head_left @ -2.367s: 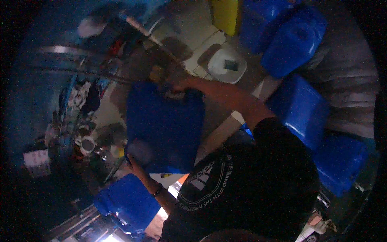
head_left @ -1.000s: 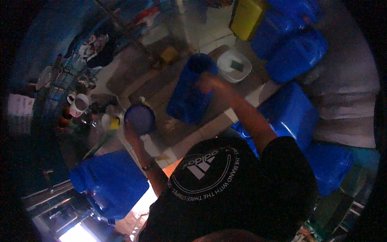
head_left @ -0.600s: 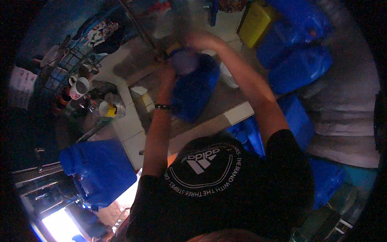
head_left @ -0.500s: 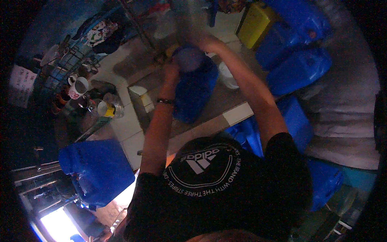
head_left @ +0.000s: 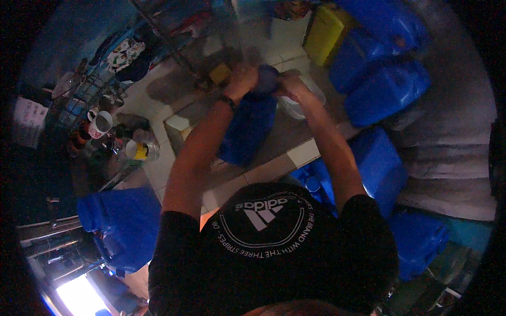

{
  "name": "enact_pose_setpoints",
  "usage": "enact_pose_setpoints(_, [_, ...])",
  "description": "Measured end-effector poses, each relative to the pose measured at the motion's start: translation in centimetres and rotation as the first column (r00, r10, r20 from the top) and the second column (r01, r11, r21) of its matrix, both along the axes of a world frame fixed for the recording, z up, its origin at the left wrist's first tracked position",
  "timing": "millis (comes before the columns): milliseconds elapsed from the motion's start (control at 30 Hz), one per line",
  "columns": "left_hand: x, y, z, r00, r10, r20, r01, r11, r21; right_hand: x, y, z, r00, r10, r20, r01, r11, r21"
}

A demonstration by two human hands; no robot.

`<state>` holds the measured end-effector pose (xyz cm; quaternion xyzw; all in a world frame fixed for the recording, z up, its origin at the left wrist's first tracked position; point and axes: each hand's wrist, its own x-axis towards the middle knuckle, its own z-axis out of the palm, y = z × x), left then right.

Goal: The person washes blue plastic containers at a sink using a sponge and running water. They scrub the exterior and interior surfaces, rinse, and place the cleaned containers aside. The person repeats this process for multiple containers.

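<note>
1. Grey cloth [head_left: 448,105]: hangs far right of the grip, folded.
2. Black shirt [head_left: 311,258] on the person, nearer the body than the grip; both arms reach out from it.
3. Blue drums [head_left: 387,95]: several, bunched right of the grip, some level with it, some closer to the body. Another, the left drum [head_left: 129,226], sits left of the grip and back toward the person.
4. Tiled ledge [head_left: 303,152]: pale, runs between grip and body.
5. Blue jug [head_left: 245,134]: right below the grip, body slanting back toward the person; top end hidden under the hands.
6. Yellow can [head_left: 327,34]: beyond the grip, to its right.
7. White tub [head_left: 295,108]: just right of the grip, partly behind the right forearm.
8. Left hand [head_left: 242,81]: fingers closed on the left edge of the purple piece.
9. Right hand [head_left: 292,87]: at the opposite edge, fingers bent; too dim and blurred for me to tell if it grips.
10. Purple piece [head_left: 264,79]: round, between both hands, over the jug's far end; bowl or lid, can't tell.
11. Jar [head_left: 141,150], yellow patch, and white mug [head_left: 101,124]: well left of the grip.
12. Yellow block [head_left: 220,73]: just left of the left hand.
13. Dark bracelet [head_left: 227,101]: on the left wrist.
</note>
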<state>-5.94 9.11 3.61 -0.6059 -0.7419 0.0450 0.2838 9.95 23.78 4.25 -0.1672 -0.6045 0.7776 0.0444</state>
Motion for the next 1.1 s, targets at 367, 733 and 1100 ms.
enact_pose_setpoints(367, [-0.5,2.5,2.7,0.744,0.231,0.627,-0.074,0.961,-0.267,1.4,-2.0,-1.3,0.983,-0.173,-0.061,0.167,0.982,-0.086])
enact_pose_setpoints(733, [-1.6,2.3,3.6,0.705,0.342,0.622,-0.106,0.917,-0.384,1.8,-4.1,-0.7,0.973,-0.233,0.013,0.228,0.938,-0.262])
enact_pose_setpoints(1100, [-4.3,2.0,4.3,0.377,-0.185,0.908,0.117,0.981,0.152,2.4,-3.3,-3.1,0.954,-0.291,-0.067,0.235,0.87,-0.435])
